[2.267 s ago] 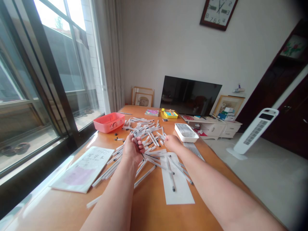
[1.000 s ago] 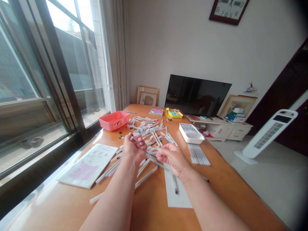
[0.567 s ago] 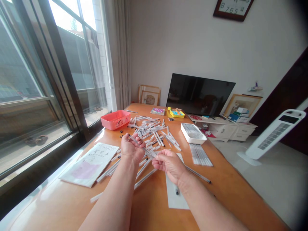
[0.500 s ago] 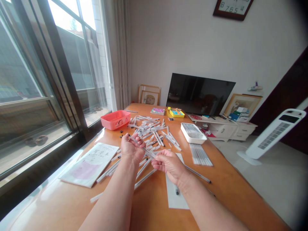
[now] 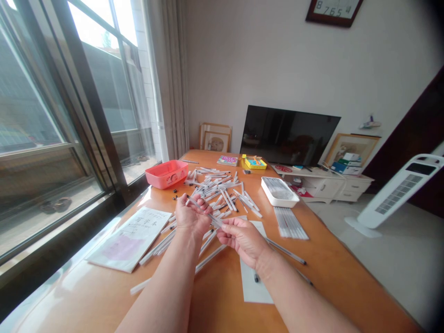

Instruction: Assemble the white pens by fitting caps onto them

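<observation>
A clear pen (image 5: 215, 221) slants between my two hands over the table. My left hand (image 5: 192, 217), palm turned up, has its fingers curled round the pen's upper part. At the lower end my right hand (image 5: 239, 236) pinches the pen between thumb and fingers. Loose pens and white pen barrels (image 5: 208, 187) lie in a jumbled heap beyond and under my hands. Below my right hand a white sheet of paper (image 5: 255, 289) is partly covered, and a black-tipped piece (image 5: 256, 277) lies on it.
A pink basket (image 5: 166, 175) stands at the back left, a notebook (image 5: 130, 238) at the left. On the right are a white tray (image 5: 282, 200) holding pens and a row of clear pens (image 5: 290, 223). A yellow box (image 5: 255, 163) sits near the far edge.
The view has shifted very slightly. Both hands keep hold of the pen, with only a tiny movement of the fingers.
</observation>
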Demonstrator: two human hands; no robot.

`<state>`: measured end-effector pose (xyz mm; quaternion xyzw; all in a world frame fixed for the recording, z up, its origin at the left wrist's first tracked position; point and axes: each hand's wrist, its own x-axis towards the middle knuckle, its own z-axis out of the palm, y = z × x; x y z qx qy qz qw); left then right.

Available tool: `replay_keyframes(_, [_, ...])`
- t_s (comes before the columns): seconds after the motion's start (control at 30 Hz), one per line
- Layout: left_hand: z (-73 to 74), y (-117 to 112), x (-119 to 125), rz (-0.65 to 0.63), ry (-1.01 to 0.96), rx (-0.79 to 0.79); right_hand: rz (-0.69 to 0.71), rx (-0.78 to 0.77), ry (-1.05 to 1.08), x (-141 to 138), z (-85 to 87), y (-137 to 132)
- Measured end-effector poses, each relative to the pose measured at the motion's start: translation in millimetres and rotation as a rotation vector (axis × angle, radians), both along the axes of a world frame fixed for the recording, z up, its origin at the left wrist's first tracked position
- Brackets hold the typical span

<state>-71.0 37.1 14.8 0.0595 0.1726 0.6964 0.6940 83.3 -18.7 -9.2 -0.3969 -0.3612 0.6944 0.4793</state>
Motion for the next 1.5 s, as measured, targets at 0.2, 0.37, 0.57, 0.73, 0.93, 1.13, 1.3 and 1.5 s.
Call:
replay_keyframes(0.2, [1.5,-2.4,1.8,-0.012,0.013,0.018,0.017,0.041,-0.083,-1.1,-1.6,-1.8])
replay_keyframes(0.37, [3.3,-4.8,6.8,-0.018,0.044,0.045,-0.033,0.127,-0.184,-4.0,-2.3,-3.8])
replay_keyframes(0.57, [10.2,-9.9,9.8,-0.022,0.044,0.079,-0.058,0.206,-0.245,-6.3,-6.3,-5.6])
replay_keyframes(0.73, [11.8,-10.1,10.5,-0.035,0.038,0.088,-0.071,0.225,-0.267,-7.3,-4.8,-6.6])
replay_keyframes(0.93, [13.4,-12.1,12.3,-0.034,0.035,0.106,-0.069,0.249,-0.265,-6.7,-1.5,-7.4])
replay_keyframes(1.13, [10.9,-13.1,12.4,-0.025,0.078,0.113,-0.024,0.251,-0.276,-4.5,-2.2,-5.2])
replay_keyframes(1.3, [8.5,-11.5,8.4,-0.076,0.055,0.072,0.056,0.222,-0.29,2.7,1.7,-2.6])
replay_keyframes(1.5, [9.1,-11.8,9.1,-0.086,0.055,0.087,0.072,0.233,-0.396,9.1,3.2,-2.0])
